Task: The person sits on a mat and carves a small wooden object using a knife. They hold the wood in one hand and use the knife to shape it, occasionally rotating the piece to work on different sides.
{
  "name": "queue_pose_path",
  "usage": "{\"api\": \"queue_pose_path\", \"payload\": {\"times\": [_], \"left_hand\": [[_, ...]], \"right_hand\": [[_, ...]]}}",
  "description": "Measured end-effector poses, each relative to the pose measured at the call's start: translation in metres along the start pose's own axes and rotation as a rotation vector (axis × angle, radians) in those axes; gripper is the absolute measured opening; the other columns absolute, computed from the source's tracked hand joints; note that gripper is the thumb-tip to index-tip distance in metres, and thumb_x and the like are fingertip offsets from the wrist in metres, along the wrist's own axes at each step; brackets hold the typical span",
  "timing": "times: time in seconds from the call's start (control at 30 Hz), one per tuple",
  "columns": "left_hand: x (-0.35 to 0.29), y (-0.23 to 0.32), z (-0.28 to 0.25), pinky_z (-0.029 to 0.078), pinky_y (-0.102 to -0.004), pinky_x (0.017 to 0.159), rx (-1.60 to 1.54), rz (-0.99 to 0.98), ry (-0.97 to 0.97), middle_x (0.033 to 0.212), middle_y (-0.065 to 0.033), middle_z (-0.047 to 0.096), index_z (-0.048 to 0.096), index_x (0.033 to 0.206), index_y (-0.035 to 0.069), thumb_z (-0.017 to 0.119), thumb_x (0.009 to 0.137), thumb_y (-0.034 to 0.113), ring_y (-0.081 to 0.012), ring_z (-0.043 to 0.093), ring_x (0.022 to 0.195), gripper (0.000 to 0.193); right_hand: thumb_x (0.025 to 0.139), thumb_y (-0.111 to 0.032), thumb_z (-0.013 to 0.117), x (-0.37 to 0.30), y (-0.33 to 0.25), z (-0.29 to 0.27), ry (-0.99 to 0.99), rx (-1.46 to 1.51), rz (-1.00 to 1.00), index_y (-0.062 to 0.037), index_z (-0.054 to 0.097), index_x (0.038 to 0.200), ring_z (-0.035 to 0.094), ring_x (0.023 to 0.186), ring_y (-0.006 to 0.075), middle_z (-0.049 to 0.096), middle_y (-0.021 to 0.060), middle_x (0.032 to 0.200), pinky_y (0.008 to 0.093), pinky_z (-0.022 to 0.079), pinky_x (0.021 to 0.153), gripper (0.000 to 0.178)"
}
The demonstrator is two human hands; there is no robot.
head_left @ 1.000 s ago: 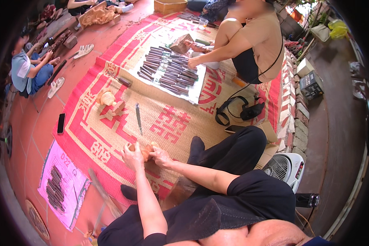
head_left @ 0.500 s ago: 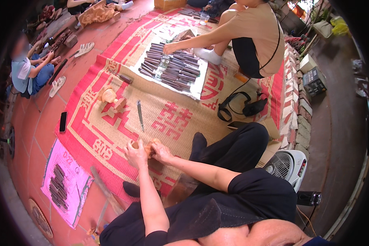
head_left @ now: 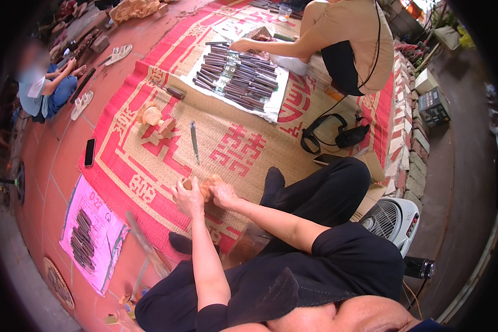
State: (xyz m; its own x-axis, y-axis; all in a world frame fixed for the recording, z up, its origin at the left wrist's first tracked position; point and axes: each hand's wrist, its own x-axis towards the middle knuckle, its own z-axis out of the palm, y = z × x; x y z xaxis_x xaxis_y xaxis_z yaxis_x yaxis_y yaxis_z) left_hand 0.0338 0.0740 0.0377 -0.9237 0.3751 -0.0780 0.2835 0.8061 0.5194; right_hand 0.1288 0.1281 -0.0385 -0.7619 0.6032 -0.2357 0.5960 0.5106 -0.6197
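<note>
In the head view, the left hand (head_left: 188, 199) and right hand (head_left: 223, 196) close around a carved wooden piece (head_left: 207, 190) over the patterned mat (head_left: 293, 157), a slim knife (head_left: 193, 140) lying just beyond. Fingers hide much of it; steady, even support from both sides suits best.

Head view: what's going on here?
The person's left hand and right hand hold a light-brown carved wooden piece between them. A slim grey metal tool lies ahead on the red-and-tan woven mat. Beyond, a co-worker in a tan shirt has a hand by dark rod-shaped tools on a white cloth.
</note>
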Motion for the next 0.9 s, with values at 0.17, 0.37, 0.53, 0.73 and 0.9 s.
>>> {"api": "queue_pose_path", "payload": {"times": [0.17,0.37,0.53,0.73,0.9], "left_hand": [[0.003,-0.006,0.003,0.048,-0.0455,0.079,-0.001,0.000,0.031,0.108,-0.0099,0.054,0.062,0.109,0.015,0.063,0.078,0.044,-0.0332,0.055,0.100,0.042],[0.010,-0.015,0.003,0.047,-0.0449,0.081,-0.086,-0.066,0.008,0.108,-0.0104,0.055,0.062,0.109,0.014,0.062,0.079,0.044,-0.0321,0.057,0.100,0.043],[0.014,-0.024,-0.003,0.047,-0.0449,0.080,-0.096,-0.138,0.016,0.108,-0.0118,0.056,0.062,0.110,0.013,0.061,0.079,0.046,-0.0326,0.057,0.099,0.045],[0.016,-0.026,0.004,0.047,-0.0452,0.080,-0.083,-0.117,0.012,0.108,-0.0125,0.055,0.061,0.110,0.013,0.060,0.080,0.046,-0.0332,0.057,0.099,0.045],[0.011,-0.023,0.003,0.047,-0.0453,0.080,-0.080,-0.100,0.020,0.108,-0.0126,0.055,0.061,0.110,0.013,0.059,0.079,0.046,-0.0330,0.057,0.098,0.046]], "right_hand": [[0.076,-0.016,0.061,0.001,0.003,-0.017,-0.022,0.274,0.115,-0.0058,0.056,0.096,0.063,0.089,0.0356,0.066,0.0152,0.093,0.0445,0.048,0.076,0.024],[0.076,-0.019,0.062,0.013,0.019,-0.016,-0.003,0.281,0.155,-0.0060,0.055,0.100,0.063,0.091,0.0347,0.067,0.0159,0.094,0.0448,0.047,0.077,0.028],[0.072,-0.020,0.069,0.007,0.001,-0.007,0.046,0.208,-0.003,-0.0061,0.060,0.090,0.058,0.096,0.0332,0.063,0.0127,0.093,0.0434,0.046,0.081,0.024],[0.066,-0.020,0.073,0.007,-0.009,0.008,0.038,0.097,-0.087,-0.0115,0.066,0.097,0.053,0.099,0.0318,0.058,0.0117,0.097,0.0431,0.046,0.082,0.033],[0.061,-0.016,0.074,0.016,-0.015,-0.013,-0.154,0.278,0.110,-0.0149,0.069,0.096,0.059,0.095,0.0281,0.064,0.0098,0.091,0.0404,0.047,0.080,0.036]]}}
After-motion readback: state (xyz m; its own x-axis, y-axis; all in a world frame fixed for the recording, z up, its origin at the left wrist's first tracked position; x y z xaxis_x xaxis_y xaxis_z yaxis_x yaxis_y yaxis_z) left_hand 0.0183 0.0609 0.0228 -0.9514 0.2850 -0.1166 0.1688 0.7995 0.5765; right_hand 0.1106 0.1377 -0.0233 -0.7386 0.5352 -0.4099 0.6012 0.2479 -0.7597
